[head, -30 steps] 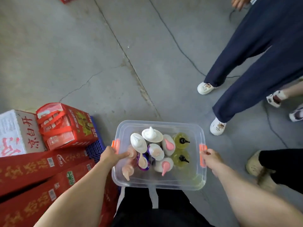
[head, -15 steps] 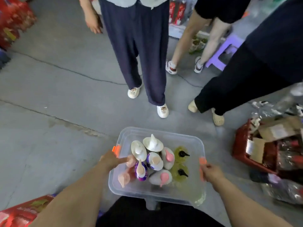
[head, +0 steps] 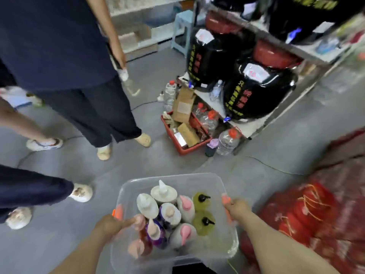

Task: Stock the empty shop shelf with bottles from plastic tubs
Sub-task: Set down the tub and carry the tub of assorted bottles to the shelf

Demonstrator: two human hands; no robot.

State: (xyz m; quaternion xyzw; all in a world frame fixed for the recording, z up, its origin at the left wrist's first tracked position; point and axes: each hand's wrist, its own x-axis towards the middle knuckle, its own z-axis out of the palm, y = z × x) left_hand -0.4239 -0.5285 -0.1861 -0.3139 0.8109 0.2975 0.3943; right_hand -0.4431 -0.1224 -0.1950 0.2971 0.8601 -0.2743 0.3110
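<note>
Tub (head: 199, 179) of bottles (head: 169, 212) still carried, left hand (head: 110, 224) & right hand (head: 237, 208) clamped on its side-edge handles; view now swings onto a rack (head: 308, 54), so prob nearing shelf.

In tub (head: 173, 176): pump bottles (head: 167, 212). L hand (head: 110, 226) on left rim, R hand (head: 237, 207) on right rim. Beyond tub, crate (head: 193, 147) on floor (head: 276, 147); jars (head: 256, 91) on rack (head: 252, 129) behind it.

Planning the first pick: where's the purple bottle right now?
Head view: the purple bottle stands near-left in the clear tub, just right of the left hand, with a pink-pump white bottle on its right.
</note>
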